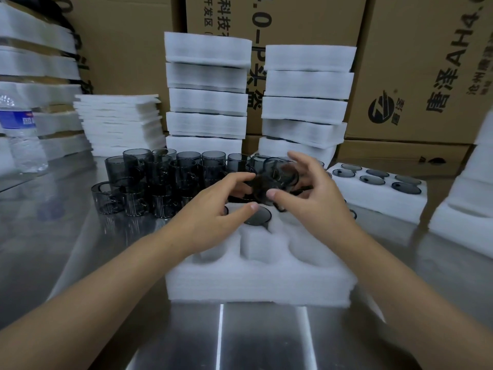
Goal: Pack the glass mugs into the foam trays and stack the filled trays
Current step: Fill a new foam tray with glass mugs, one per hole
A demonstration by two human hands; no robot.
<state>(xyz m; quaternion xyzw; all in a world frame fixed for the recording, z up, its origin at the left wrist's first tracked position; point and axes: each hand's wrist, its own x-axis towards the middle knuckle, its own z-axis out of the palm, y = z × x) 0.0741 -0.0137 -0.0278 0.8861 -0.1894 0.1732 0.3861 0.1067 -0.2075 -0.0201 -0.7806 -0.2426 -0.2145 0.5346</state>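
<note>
Cradling a smoked glass mug (269, 182) between both hands, we have the right hand (312, 193) curled round its wall, thumb in front and fingers spread behind, while the left hand (221, 206) sets its bent fingertips (245, 177) against the other side, thumb standing free. The mug hangs tilted and blurred just above the far pockets of the foam tray (256, 284) in front of us; we cannot tell which way its handle faces. By its look we judge it light, rigid, slick and breakable, so the wall is the safer hold, not the handle. The tray looks soft and forgiving. One seated mug (257, 216) fills a middle pocket, and the near pockets lie open. To the left, loose mugs (160, 180) stand crowded together on the steel table (80, 236), a hazard for a swinging forearm. To the right lies a filled tray (378, 193). Behind, two tall stacks of filled trays (208, 100) hem the far side, so straight down seems the freest path.
</note>
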